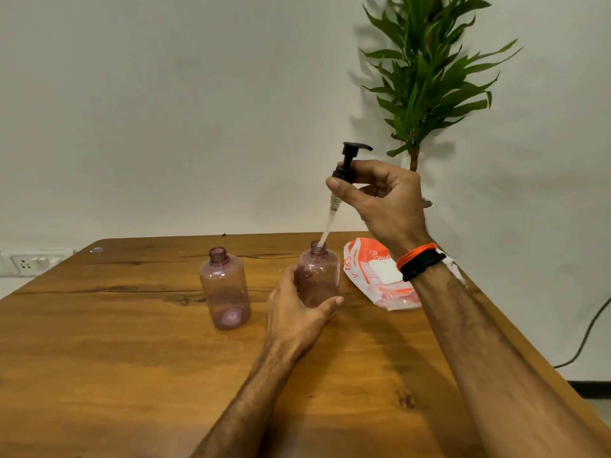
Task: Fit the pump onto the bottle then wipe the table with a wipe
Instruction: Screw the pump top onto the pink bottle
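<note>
A: Head view, then. Where does the job stand?

B: Early in the first half, I'd judge. The right hand pinches the black collar of the pump between thumb and fingers, holding it above the bottle. Only the tip of the pump's clear dip tube sits in the bottle's neck; the collar is well above the rim, so nothing is threaded yet.

A: And the bottle itself?

B: It stands upright on the desk, towards the far right part of it. The left hand grips its lower body, fingers wrapped behind and thumb across the front, steadying it.

A: The tube looks slanted.

B: It is; the pump tilts, head leaning away to the right. My guess is it needs straightening as it goes down, then the collar screwed onto the neck.

A: What about the wiping?

B: Not begun, as far as I can see. An orange-and-white wipes pack lies just right of the bottle, partly behind the right wrist, with a white wipe showing at its opening. No wipe is in either hand.

A: Anything else there?

B: A second open bottle, without a pump, stands to the left.
</note>
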### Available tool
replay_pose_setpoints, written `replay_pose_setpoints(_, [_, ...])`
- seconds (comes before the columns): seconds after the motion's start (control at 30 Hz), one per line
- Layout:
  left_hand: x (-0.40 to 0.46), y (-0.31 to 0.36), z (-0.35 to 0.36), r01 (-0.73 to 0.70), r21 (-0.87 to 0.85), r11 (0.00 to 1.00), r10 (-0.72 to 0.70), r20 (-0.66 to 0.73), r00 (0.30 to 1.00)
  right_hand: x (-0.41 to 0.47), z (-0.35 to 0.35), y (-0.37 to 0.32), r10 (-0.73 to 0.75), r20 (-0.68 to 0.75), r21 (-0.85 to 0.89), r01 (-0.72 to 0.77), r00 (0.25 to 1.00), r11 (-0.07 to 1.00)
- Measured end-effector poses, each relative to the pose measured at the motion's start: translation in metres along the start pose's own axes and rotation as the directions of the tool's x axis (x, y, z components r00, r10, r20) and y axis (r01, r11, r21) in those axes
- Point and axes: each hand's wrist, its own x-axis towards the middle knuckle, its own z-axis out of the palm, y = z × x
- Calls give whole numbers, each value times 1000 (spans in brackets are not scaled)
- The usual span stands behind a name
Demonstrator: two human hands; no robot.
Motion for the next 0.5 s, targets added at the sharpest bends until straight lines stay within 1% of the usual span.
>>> replay_pose_setpoints(0.2, [3, -6, -1, -19, 10, 1000, 19, 20, 1000, -8, 15, 16, 99, 131, -139, -80, 987, 987])
replay_pose_setpoints(0.33, [3, -6, -1, -30, 15, 999, 30, 22, 999, -9, 16, 25, 170, 154, -162, -145, 973, 976])
replay_pose_setpoints(0.43, [3, -6, -2, -43, 9, 999, 42, 22, 999, -12, 19, 30, 199, 174, -207, -162, 964, 965])
replay_pose_setpoints(0.5, [4, -7, -2, -41, 6, 999, 41, 33, 999, -13, 20, 32, 216, 216, -228, -166, 952, 959])
